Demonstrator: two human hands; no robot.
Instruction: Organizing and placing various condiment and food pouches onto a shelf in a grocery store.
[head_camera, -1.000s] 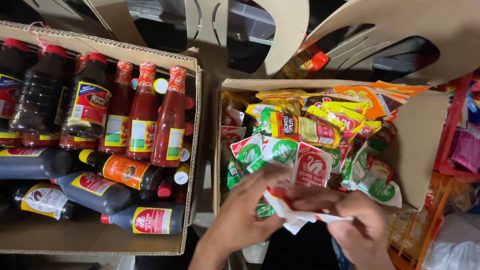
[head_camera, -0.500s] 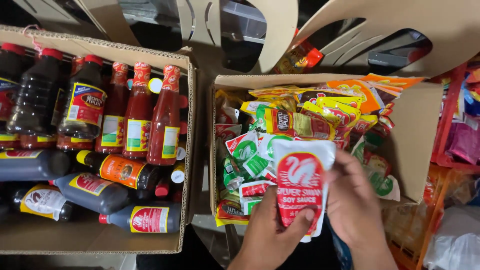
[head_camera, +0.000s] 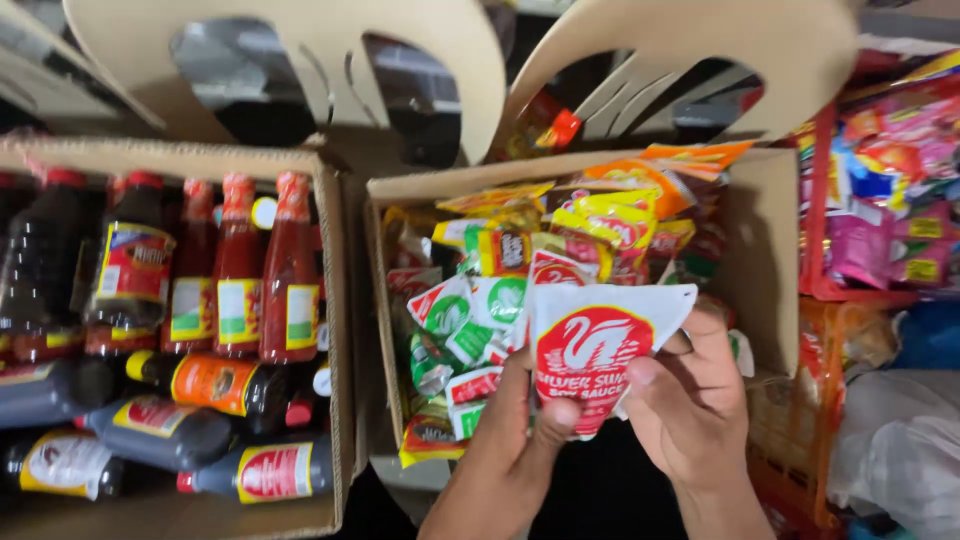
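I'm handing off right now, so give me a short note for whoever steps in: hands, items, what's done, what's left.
Left hand and right hand both grip one white sachet with a red round emblem, held flat above the box of mixed sachets. The box of sauce bottles sits to the left, untouched. Done: sachet picked up and faced to the camera. Left: sachet not yet set down anywhere.

Sachets (head_camera: 560, 260) crowd the right box (head_camera: 760, 260) to its rim. Bottles (head_camera: 240, 270) fill the left box (head_camera: 335, 300); only a narrow gap separates them.
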